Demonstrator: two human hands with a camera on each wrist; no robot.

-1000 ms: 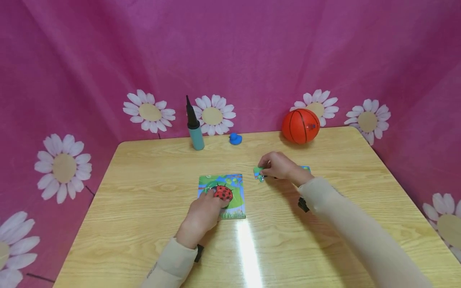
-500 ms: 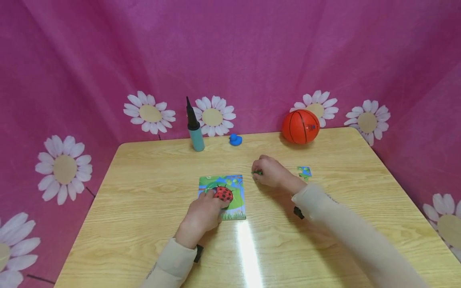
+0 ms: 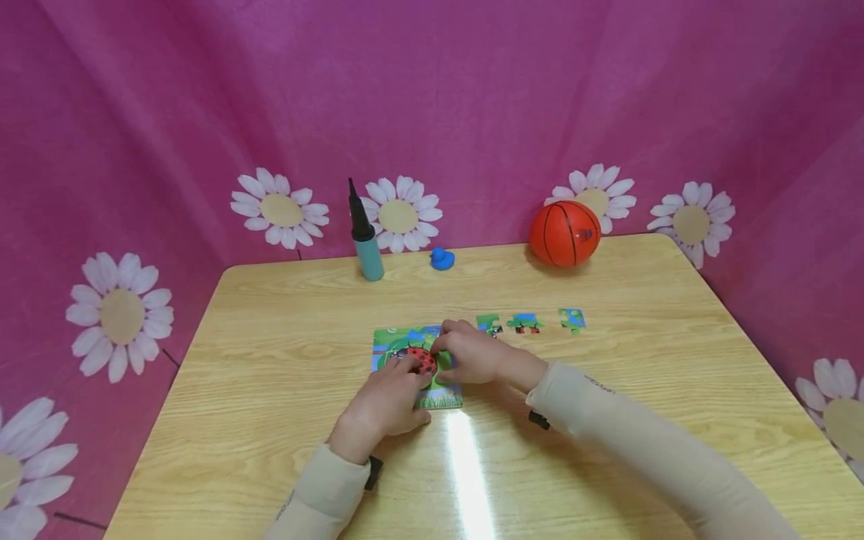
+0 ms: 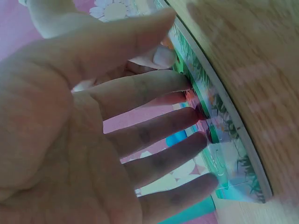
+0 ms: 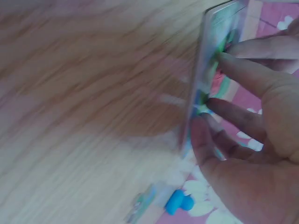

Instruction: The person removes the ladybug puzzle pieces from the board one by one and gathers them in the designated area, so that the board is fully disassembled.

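Note:
A ladybug jigsaw puzzle board (image 3: 442, 400) lies on the table in front of me. My left hand (image 3: 385, 401) rests on its lower left part, and in the left wrist view its straight fingertips touch the picture. My right hand (image 3: 476, 355) reaches over the board's right side. Its spread, slightly bent fingers (image 5: 243, 74) meet the board's face in the right wrist view, and no loose piece shows between them. Beyond the right hand, a green puzzle piece (image 3: 487, 322), a second piece with red on it (image 3: 525, 323) and a corner piece (image 3: 572, 319) lie in a row.
Along the table's far edge stand a teal hand pump (image 3: 369, 259) with a black nozzle, a blue rubber duck (image 3: 442, 259) and a small red basketball (image 3: 564, 234). A pink curtain (image 3: 432, 112) with daisies hangs behind and at both sides of the wooden table (image 3: 283, 330).
My right hand has moved left and nearer from the loose pieces onto the puzzle board, leaving the three pieces in view. The left hand stays on the board with little movement.

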